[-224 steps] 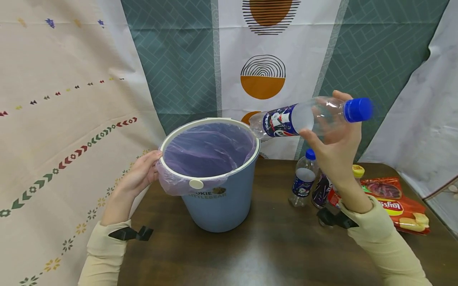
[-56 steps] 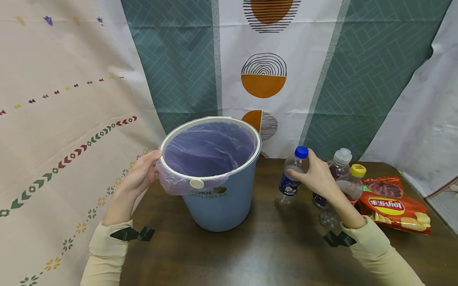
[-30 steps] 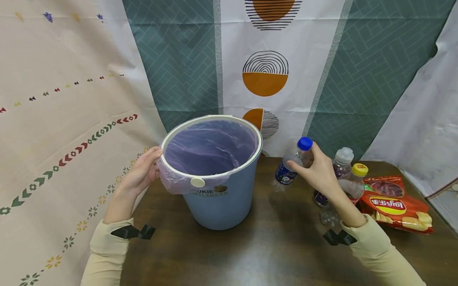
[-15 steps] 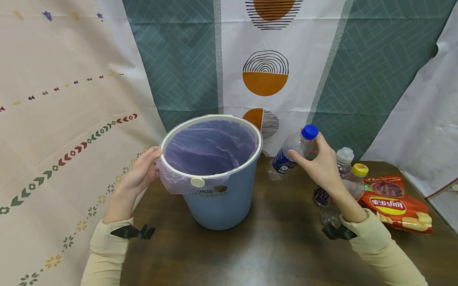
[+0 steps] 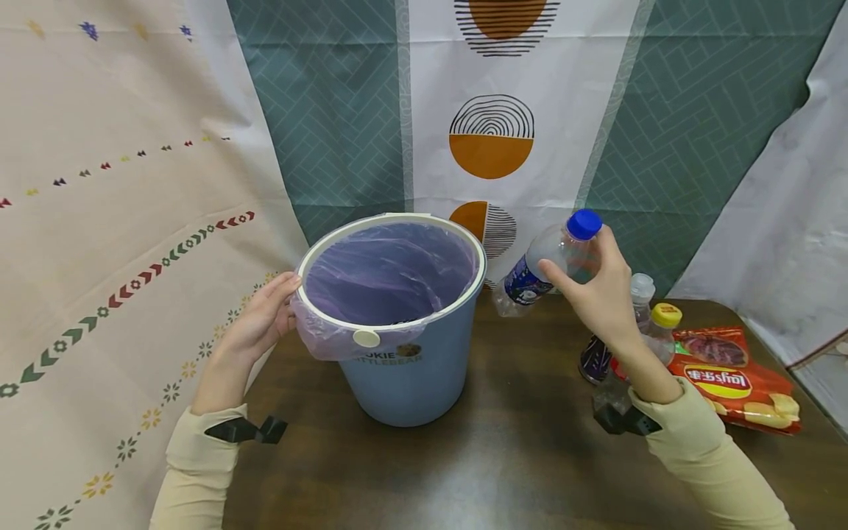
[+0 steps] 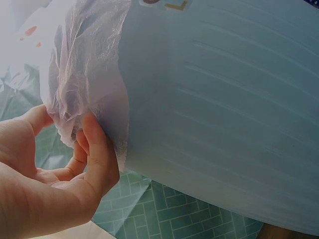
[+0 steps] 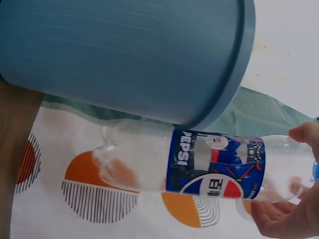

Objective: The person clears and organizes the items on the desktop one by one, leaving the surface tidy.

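Observation:
My right hand (image 5: 599,294) grips a clear plastic Pepsi bottle (image 5: 526,282) near its blue cap. The bottle tilts with its base down and left, close to the bin's right side and above the table. In the right wrist view the Pepsi label (image 7: 217,164) faces the camera. A blue trash bin (image 5: 411,383) with a white rim (image 5: 480,269) stands on the table, lined with a thin purple plastic bag (image 5: 391,272). At its left edge my left hand (image 5: 265,316) pinches the rim and the folded-over bag (image 6: 82,74) between thumb and fingers.
Right of the bin stand a yellow-capped bottle (image 5: 665,315) and a white-capped bottle (image 5: 641,288), partly hidden by my right arm. A red Lay's chip bag (image 5: 735,383) lies beyond them on the dark wooden table (image 5: 490,456). Patterned cloth (image 5: 490,158) hangs behind.
The earlier Pepsi bottle, held over the bin's edge, is gone from view. My right hand took hold of another and lifted it off the table, tilting it. The left hand stayed put.

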`<action>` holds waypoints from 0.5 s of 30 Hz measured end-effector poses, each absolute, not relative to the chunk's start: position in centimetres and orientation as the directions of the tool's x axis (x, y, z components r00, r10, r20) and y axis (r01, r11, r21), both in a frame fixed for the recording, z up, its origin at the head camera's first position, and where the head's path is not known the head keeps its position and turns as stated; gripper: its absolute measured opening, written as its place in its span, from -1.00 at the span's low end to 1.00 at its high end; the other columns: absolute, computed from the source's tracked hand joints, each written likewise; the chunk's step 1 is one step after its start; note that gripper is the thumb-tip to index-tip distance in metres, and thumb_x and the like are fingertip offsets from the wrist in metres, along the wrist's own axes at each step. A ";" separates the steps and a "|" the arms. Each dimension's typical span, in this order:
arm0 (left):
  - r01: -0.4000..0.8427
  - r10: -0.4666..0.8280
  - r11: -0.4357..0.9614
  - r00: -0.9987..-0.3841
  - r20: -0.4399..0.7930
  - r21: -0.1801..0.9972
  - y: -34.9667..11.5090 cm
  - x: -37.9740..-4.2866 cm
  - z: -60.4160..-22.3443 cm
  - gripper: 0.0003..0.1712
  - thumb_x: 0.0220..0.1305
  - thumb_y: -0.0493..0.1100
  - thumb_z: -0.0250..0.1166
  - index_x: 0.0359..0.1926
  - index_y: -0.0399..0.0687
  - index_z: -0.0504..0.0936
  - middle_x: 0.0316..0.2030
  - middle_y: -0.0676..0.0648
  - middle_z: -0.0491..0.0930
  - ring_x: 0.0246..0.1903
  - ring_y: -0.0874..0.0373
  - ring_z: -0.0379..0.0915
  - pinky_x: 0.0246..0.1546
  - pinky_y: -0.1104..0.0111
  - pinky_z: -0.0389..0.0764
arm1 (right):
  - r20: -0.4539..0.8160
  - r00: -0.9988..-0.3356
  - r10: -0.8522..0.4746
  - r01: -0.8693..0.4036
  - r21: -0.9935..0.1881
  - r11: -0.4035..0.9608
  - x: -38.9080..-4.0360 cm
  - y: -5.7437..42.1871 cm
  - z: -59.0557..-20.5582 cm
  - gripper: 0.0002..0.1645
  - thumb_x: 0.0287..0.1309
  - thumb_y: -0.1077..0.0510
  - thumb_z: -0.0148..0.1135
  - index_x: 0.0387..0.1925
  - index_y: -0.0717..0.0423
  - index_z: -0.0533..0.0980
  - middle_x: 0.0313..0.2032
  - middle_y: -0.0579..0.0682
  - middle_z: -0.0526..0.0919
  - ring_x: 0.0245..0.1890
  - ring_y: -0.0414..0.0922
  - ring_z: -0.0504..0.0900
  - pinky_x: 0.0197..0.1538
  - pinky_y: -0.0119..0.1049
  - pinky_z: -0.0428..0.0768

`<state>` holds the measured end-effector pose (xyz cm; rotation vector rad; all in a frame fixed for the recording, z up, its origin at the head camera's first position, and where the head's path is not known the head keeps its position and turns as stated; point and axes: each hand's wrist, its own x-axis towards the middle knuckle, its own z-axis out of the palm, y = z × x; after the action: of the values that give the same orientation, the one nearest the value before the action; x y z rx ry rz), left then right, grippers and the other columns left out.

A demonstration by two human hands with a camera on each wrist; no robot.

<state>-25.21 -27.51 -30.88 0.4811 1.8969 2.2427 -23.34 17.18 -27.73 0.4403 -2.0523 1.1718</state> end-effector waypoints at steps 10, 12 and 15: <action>0.084 0.321 -0.183 -0.937 0.141 0.980 -27.6 -25.2 -30.9 -0.82 0.39 -0.14 -0.06 -0.09 -0.09 0.39 -0.32 0.10 0.50 -0.37 0.33 0.46 -0.39 0.50 0.51 | 0.819 -0.567 0.091 -0.743 -0.556 0.373 -22.9 17.0 -26.0 -0.27 -0.13 0.38 0.34 0.16 0.15 0.33 -0.01 -0.16 0.48 -0.02 -0.24 0.50 -0.01 -0.55 0.50; 0.084 0.320 -0.181 -0.937 0.139 0.980 -27.6 -25.1 -30.9 -0.81 0.39 -0.14 -0.05 -0.08 -0.10 0.39 -0.32 0.10 0.51 -0.37 0.33 0.47 -0.39 0.50 0.51 | 0.828 -0.552 0.100 -0.760 -0.549 0.348 -22.3 16.7 -25.2 -0.28 -0.12 0.38 0.32 0.17 0.16 0.32 0.00 -0.13 0.50 0.00 -0.22 0.50 0.00 -0.53 0.50; 0.082 0.321 -0.183 -0.937 0.138 0.980 -27.6 -25.1 -30.8 -0.79 0.39 -0.14 -0.05 -0.07 -0.12 0.40 -0.32 0.10 0.51 -0.36 0.34 0.47 -0.39 0.51 0.51 | 0.843 -0.524 0.119 -0.789 -0.534 0.304 -21.4 16.1 -23.9 -0.31 -0.08 0.35 0.29 0.16 0.21 0.32 0.01 -0.14 0.50 0.01 -0.17 0.49 0.03 -0.48 0.50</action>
<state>-25.14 -27.60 -30.83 0.4754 1.8974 2.2511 -21.42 16.09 -23.87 0.6100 -1.7228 1.3452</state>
